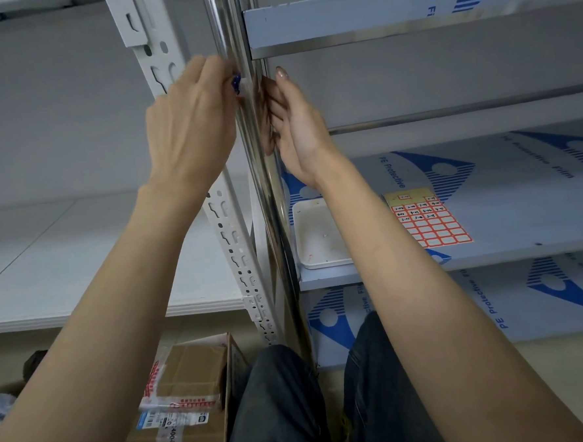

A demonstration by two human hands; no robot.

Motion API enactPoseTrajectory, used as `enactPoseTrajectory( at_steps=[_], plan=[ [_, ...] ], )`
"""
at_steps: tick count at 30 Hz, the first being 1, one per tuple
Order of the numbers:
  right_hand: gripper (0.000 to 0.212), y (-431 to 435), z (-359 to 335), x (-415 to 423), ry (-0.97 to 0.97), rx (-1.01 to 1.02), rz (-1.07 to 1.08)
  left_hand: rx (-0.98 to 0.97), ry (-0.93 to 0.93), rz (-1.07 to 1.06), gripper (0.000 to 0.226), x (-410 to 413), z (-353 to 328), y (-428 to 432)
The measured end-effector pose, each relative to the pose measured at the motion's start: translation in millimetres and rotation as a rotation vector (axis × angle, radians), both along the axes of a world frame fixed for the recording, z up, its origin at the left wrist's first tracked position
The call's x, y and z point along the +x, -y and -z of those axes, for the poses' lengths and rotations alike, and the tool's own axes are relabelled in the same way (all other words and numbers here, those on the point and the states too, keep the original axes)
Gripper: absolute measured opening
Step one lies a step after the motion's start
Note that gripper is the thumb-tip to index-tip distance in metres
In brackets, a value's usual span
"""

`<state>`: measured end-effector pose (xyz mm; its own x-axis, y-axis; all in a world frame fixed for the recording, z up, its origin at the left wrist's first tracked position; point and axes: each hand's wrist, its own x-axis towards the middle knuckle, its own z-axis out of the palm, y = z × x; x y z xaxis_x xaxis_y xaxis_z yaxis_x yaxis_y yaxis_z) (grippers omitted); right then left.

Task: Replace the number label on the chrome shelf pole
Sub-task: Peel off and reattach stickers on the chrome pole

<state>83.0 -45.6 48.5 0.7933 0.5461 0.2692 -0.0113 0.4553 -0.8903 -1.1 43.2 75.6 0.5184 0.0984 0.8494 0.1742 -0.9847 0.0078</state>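
The chrome pole (pixel 264 195) runs upright through the middle of the view, at the corner of a shelf unit. A small white label with a blue edge (pixel 239 83) sits on the pole's left side at hand height. My left hand (pixel 192 124) reaches it from the left and pinches it with curled fingertips, which hide most of the label. My right hand (pixel 296 125) is on the pole's right side at the same height, fingers bent against the chrome and palm towards me. A sheet of red-bordered number labels (pixel 430 221) lies on the shelf to the right.
A white tray (pixel 319 253) sits on the film-covered shelf (pixel 521 206) beside the pole. A white slotted upright (pixel 231 238) stands just left of the pole. On the floor lies a taped cardboard box (pixel 188 398). My knees in dark jeans (pixel 281 406) are below.
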Motion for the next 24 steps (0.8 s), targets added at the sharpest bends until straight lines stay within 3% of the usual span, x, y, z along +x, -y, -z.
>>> enactPoseTrajectory(
  at_steps=[6,12,16,24],
  plan=[
    [0.041,0.0,1.1,-3.2,-0.002,0.028,0.028,-0.288,0.115,0.22,0.026,-7.6,-2.3,-11.0],
    [0.019,8.9,9.2,-8.7,0.067,-0.006,0.151,-1.061,-0.017,0.627,0.019,-18.8,18.4,8.5],
    [0.023,34.4,19.6,-20.6,0.131,-0.07,0.216,-1.368,-0.086,0.763,0.021,-22.6,41.5,15.0],
    [0.017,65.4,33.3,-45.1,0.195,-0.162,0.057,-1.648,-0.167,0.914,0.043,-23.0,69.4,29.7]
  ],
)
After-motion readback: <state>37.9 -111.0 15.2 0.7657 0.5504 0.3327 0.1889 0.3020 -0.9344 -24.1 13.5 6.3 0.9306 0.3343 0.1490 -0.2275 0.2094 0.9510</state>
